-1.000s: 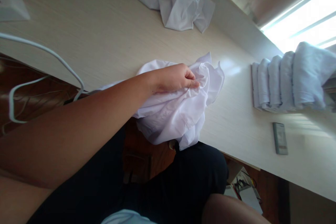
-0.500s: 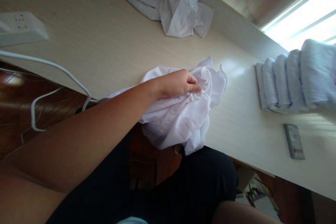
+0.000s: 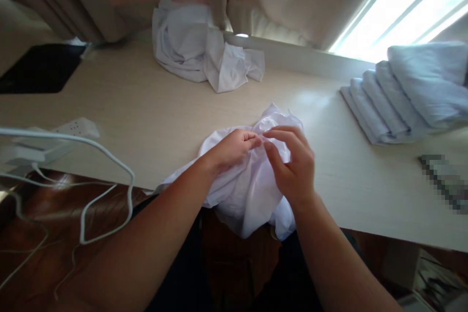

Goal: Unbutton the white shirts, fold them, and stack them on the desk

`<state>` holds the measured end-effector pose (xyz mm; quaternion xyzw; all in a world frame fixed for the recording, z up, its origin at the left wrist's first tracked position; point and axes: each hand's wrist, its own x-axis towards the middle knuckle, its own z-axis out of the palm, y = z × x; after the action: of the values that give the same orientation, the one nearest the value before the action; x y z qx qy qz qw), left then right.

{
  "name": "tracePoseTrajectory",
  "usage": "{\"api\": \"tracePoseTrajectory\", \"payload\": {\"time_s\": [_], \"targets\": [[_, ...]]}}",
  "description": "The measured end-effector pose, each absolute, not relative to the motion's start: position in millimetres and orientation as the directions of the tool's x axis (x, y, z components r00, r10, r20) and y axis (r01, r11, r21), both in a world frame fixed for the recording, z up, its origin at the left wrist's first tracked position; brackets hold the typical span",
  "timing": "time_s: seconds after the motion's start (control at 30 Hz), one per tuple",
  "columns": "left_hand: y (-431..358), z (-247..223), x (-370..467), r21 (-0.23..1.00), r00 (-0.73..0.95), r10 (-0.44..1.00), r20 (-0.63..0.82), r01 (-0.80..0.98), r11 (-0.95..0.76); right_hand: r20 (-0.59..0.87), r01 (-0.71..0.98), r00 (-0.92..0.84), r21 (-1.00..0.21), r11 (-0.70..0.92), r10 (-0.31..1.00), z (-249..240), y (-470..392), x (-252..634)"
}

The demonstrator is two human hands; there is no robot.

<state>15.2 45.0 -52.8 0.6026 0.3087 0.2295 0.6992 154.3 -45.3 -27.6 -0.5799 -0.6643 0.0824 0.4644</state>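
Observation:
A crumpled white cloth (image 3: 245, 190) lies at the near edge of the pale wooden desk (image 3: 153, 122) and hangs over my lap. My left hand (image 3: 234, 147) pinches a fold at its top. My right hand (image 3: 292, 165) meets it from the right, with fingers curled on the same bunched fabric. Both hands touch each other at the fingertips.
A second crumpled white cloth (image 3: 201, 48) sits at the back by the curtain. A row of folded white cloths (image 3: 398, 92) lies at the right. A power strip (image 3: 73, 129) and white cables (image 3: 106, 175) are at the left, and a small flat device (image 3: 442, 180) at the far right.
The view has swung upright and level. My right hand has come in and taken hold of the cloth beside my left hand, which kept its grip.

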Motion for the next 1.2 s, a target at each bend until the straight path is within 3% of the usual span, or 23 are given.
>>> {"api": "tracePoseTrajectory", "payload": {"time_s": [0.17, 0.33, 0.5, 0.77, 1.2], "targets": [[46.7, -55.6, 22.4, 0.976, 0.633, 0.753, -0.179, 0.015, 0.219, 0.320, 0.626, 0.228, -0.771, 0.113, 0.920, -42.4, -32.1, 157.1], [46.5, -58.2, 26.0, 0.955, 0.506, 0.824, -0.255, 0.002, 0.295, 0.280, 0.522, 0.277, -0.847, 0.101, 0.919, -48.6, -29.3, 164.5], [50.0, -55.9, 28.5, 0.973, 0.554, 0.808, -0.204, 0.020, 0.232, 0.194, 0.467, 0.221, -0.881, 0.071, 0.956, -52.0, -28.5, 177.9], [46.5, -56.6, 28.9, 0.986, 0.602, 0.781, -0.167, 0.109, 0.127, 0.156, 0.528, 0.227, -0.849, 0.013, 0.961, -56.9, -31.6, 184.4], [46.3, -50.1, 26.7, 0.977, 0.573, 0.794, -0.202, 0.173, 0.123, 0.218, 0.671, 0.205, -0.741, 0.025, 0.954, -57.5, -31.5, 183.0]]}}
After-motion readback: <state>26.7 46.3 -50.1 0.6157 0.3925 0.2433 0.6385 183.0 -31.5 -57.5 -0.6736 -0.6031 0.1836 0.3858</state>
